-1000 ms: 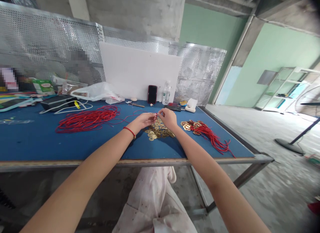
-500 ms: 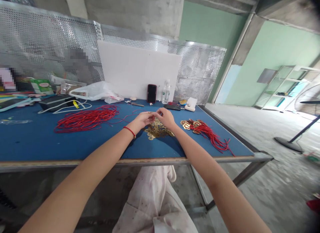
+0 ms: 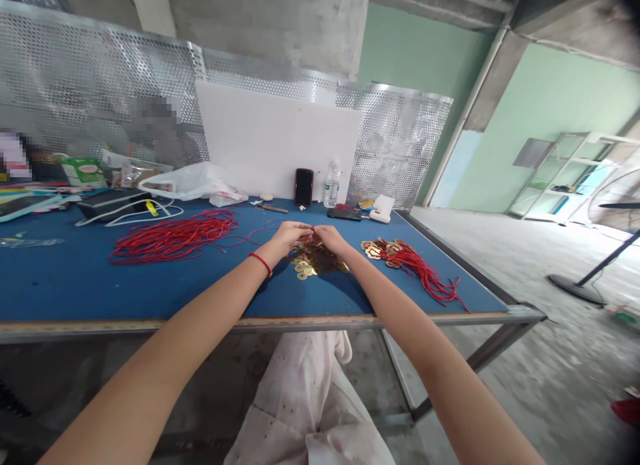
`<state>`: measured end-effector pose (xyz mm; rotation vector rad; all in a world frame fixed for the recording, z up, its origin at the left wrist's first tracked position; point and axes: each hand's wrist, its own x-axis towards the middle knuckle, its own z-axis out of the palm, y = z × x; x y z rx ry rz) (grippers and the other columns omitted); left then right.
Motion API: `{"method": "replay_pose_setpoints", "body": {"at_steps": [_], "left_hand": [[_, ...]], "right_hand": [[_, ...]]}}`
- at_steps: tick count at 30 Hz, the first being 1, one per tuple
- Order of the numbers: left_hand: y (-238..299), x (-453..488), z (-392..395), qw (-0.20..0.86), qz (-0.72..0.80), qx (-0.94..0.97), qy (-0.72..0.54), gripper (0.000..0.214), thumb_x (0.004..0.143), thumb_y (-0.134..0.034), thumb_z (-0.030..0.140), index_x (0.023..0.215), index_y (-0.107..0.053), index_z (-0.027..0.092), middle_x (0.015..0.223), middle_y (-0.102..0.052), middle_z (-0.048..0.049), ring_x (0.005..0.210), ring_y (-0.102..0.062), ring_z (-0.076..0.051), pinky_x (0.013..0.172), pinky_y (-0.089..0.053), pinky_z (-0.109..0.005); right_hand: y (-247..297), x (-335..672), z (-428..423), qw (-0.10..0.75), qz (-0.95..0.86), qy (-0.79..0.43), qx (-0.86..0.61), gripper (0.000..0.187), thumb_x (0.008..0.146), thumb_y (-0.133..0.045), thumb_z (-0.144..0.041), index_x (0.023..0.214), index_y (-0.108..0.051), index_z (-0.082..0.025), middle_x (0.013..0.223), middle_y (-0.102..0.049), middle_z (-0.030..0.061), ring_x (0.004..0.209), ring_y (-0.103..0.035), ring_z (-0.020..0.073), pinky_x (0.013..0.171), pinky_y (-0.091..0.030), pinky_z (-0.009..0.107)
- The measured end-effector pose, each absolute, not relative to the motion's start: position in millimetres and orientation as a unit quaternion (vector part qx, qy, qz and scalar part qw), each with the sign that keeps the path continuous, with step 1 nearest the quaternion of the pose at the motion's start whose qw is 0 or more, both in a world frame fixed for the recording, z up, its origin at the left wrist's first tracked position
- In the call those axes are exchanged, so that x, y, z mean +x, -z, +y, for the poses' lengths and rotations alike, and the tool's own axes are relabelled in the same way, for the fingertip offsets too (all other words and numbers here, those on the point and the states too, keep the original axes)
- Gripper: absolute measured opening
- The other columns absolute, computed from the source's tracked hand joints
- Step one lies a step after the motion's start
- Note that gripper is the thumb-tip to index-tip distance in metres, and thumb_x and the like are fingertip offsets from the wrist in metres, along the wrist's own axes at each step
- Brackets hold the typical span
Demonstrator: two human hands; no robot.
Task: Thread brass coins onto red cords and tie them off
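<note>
My left hand [image 3: 291, 234], a red bracelet at its wrist, is closed in a pinch with its fingertips meeting those of my right hand [image 3: 330, 239]. A bit of red cord shows between the fingertips, and both hands are closed on it. Just below them lies a pile of gold-coloured coins with holes [image 3: 306, 270], partly hidden by the hands and in their shadow. Left of the hands a bundle of red cords [image 3: 173, 238] is spread on the blue table top [image 3: 165, 288]. To the right lie finished-looking coin strings with red cord tails [image 3: 417, 264].
Along the back stand a phone [image 3: 303, 186] and a clear plastic bottle [image 3: 331, 185], before a white board [image 3: 277, 142]. A dark flat device [image 3: 344, 214] lies near the bottle. At the left are a white plastic bag [image 3: 187, 182] and a black box-like object [image 3: 115, 205].
My right hand has come down slightly and its fingers are flatter against my left fingertips. More of the coin pile's upper part is now shaded. The cords and coin strings have not moved.
</note>
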<state>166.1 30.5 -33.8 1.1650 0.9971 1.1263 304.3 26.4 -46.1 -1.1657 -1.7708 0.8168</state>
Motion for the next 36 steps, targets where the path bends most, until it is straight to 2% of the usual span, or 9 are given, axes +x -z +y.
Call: {"method": "replay_pose_setpoints", "body": {"at_steps": [4,8,13,17,26,32,36], "left_hand": [[34.9,167.2,30.8,0.557,0.424,0.536,-0.472,0.016,0.055,-0.08,0.011,0.064,-0.067,0.011,0.062,-0.067,-0.006,0.055,-0.061,-0.013,0.065,-0.05,-0.026],[32.2,167.8,28.4,0.533,0.447,0.541,-0.472,0.017,0.052,-0.079,0.01,0.064,-0.067,0.012,0.058,-0.065,-0.0027,0.054,-0.058,-0.011,0.062,-0.048,-0.024],[30.4,167.7,25.7,0.511,0.454,0.57,-0.456,0.01,0.056,-0.076,0.009,0.06,-0.067,0.012,0.053,-0.062,-0.0028,0.05,-0.053,-0.011,0.059,-0.044,-0.025],[32.1,167.2,26.4,0.494,0.45,0.588,-0.455,0.007,0.058,-0.073,0.008,0.058,-0.068,0.012,0.051,-0.06,-0.003,0.05,-0.052,-0.012,0.058,-0.042,-0.026],[33.3,165.5,28.5,0.467,0.454,0.617,-0.441,0.012,0.063,-0.067,0.006,0.053,-0.063,0.012,0.045,-0.053,0.0001,0.045,-0.044,-0.009,0.051,-0.035,-0.024],[33.3,162.7,30.5,0.52,0.452,0.598,-0.41,0.02,0.073,-0.063,0.011,0.053,-0.058,0.013,0.044,-0.049,0.0006,0.041,-0.042,-0.008,0.047,-0.03,-0.023],[32.3,162.1,29.9,0.529,0.448,0.603,-0.395,0.023,0.073,-0.063,0.012,0.052,-0.056,0.013,0.043,-0.047,0.0007,0.039,-0.04,-0.008,0.045,-0.029,-0.022]], "right_hand": [[43.6,302.2,19.2,0.443,-0.646,-0.439,-0.441,0.022,0.082,-0.048,-0.025,0.065,-0.057,-0.014,0.055,-0.051,-0.0026,0.049,-0.044,0.0071,0.054,-0.036,0.02],[41.7,304.5,12.7,0.444,-0.621,-0.405,-0.503,0.019,0.074,-0.06,-0.029,0.068,-0.064,-0.012,0.044,-0.039,-0.0074,0.043,-0.031,0.005,0.047,-0.027,0.02],[43.7,309.3,16.2,0.483,-0.613,-0.354,-0.516,0.013,0.065,-0.067,-0.024,0.064,-0.069,-0.011,0.056,-0.058,-0.0018,0.055,-0.046,0.0082,0.055,-0.034,0.021],[47.4,311.7,22.8,0.495,-0.615,-0.333,-0.515,0.012,0.063,-0.068,-0.025,0.063,-0.07,-0.013,0.061,-0.064,0.0013,0.061,-0.053,0.0117,0.059,-0.037,0.023],[52.8,313.3,33.7,0.469,-0.658,-0.249,-0.534,0.017,0.067,-0.066,-0.029,0.068,-0.073,-0.013,0.064,-0.066,0.0025,0.062,-0.055,0.0138,0.06,-0.04,0.024],[51.3,315.0,36.5,0.457,-0.684,-0.208,-0.529,0.017,0.069,-0.063,-0.027,0.07,-0.073,-0.014,0.061,-0.064,0.0013,0.059,-0.053,0.0123,0.058,-0.038,0.022],[49.9,316.4,36.8,0.442,-0.699,-0.194,-0.528,0.018,0.071,-0.062,-0.028,0.072,-0.074,-0.014,0.062,-0.065,0.0013,0.059,-0.053,0.0117,0.058,-0.036,0.022]]}}
